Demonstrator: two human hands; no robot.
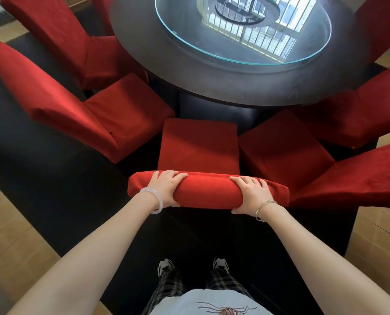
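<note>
A red-covered chair (pixel 198 144) stands right in front of me, its seat facing a dark round table (pixel 212 87). Both of my hands hold the top of its backrest (pixel 208 189). My left hand (pixel 165 187), with a pale bangle on the wrist, grips the backrest left of centre, fingers over the top and thumb on the near side. My right hand (pixel 250 193), with a thin metal bracelet, grips it right of centre in the same way. The chair's legs are hidden below the backrest.
More red-covered chairs ring the table: two at the left (pixel 94 119), others at the right (pixel 284 148). A glass turntable (pixel 244 30) lies on the tabletop. A black carpet (pixel 53 178) covers the floor under it all, with wood flooring (pixel 10 235) beyond. My feet (pixel 192 266) stand behind the chair.
</note>
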